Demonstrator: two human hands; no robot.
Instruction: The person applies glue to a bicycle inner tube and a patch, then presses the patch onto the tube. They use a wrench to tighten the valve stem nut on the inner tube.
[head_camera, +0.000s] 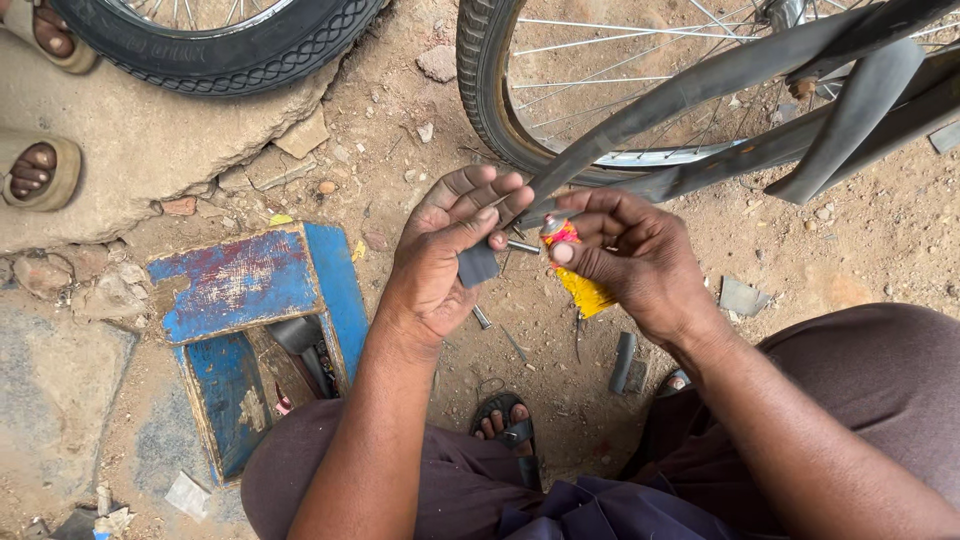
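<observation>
My left hand (448, 245) pinches a small dark rubber patch (478, 264) and the end of a black inner tube (700, 85) that stretches up to the right. My right hand (625, 255) grips a small yellow and red tube of adhesive (578, 285), its nozzle close to the patch. Both hands are held above sandy ground, in front of a bicycle wheel (490, 90).
A worn blue wooden toolbox (250, 300) lies open at the left, tools inside. Another tyre (220, 50) is at top left, beside another person's sandalled feet (35, 170). My own sandalled foot (505, 420) is below. Scraps of rubber (742, 296) and stones litter the ground.
</observation>
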